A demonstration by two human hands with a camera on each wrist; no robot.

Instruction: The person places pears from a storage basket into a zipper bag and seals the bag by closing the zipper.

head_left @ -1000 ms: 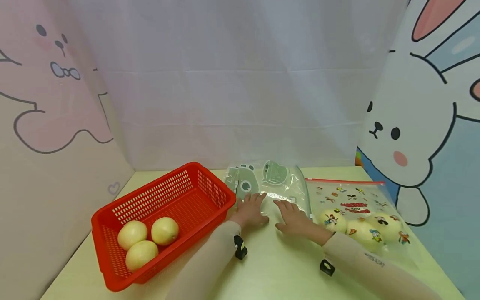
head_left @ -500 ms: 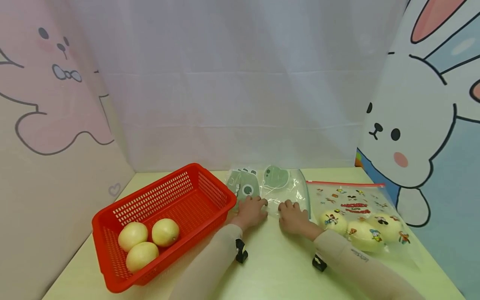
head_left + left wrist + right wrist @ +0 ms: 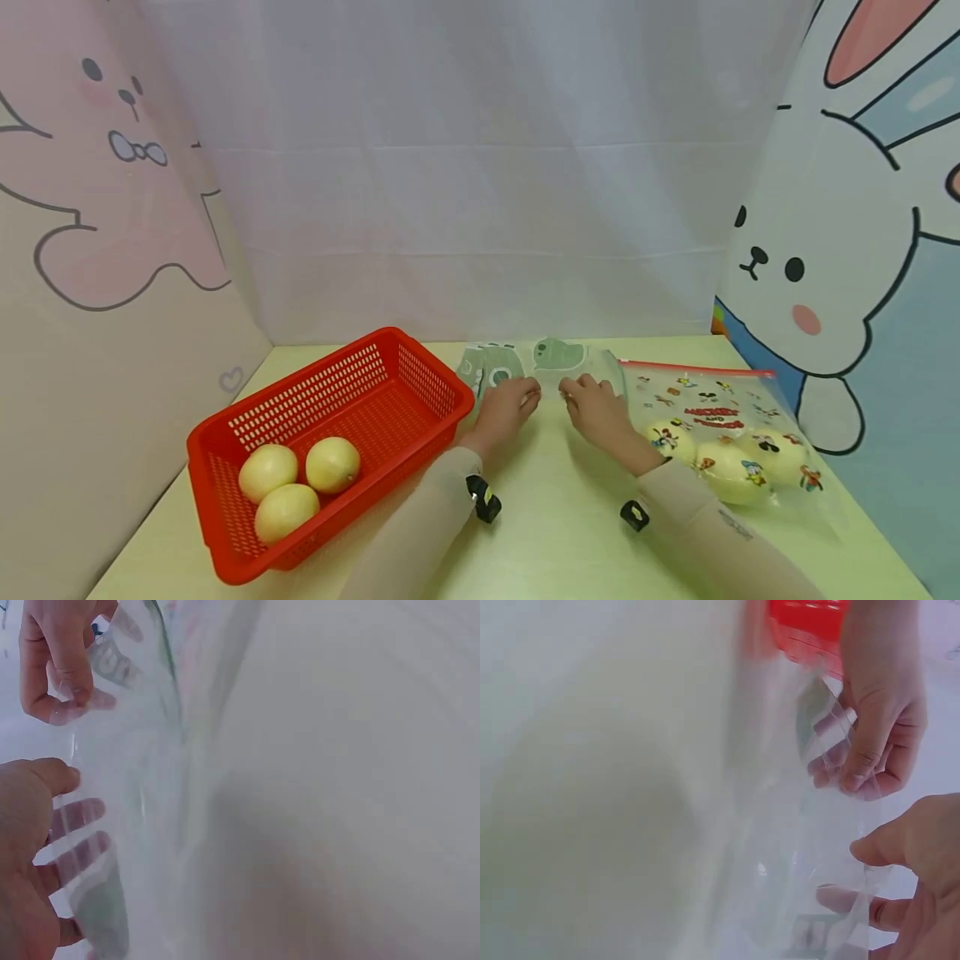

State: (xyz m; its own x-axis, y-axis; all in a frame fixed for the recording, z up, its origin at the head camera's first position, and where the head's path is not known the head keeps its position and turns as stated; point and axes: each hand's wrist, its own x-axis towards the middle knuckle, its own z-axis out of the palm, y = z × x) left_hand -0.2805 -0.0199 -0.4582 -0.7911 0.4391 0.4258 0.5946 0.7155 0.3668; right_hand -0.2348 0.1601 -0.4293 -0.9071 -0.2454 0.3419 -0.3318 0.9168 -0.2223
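The pale-yellow table [image 3: 540, 537] carries 1 red basket [image 3: 367, 417] — and 1 red-zipped clear bag [image 3: 708, 404].

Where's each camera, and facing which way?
Head: worn on head, faces forward and down: red basket, clear bag; left grip, right grip, sleeves show.
Left wrist: worn there, faces clear bag; both grips show.
Right wrist: worn there, faces clear bag, part of red basket; both grips show.
Wrist views share: clear bag, both grips.

Lettering [image 3: 708, 413] "MICKEY AND" (rest blurred) on red-topped bag [image 3: 722, 442].
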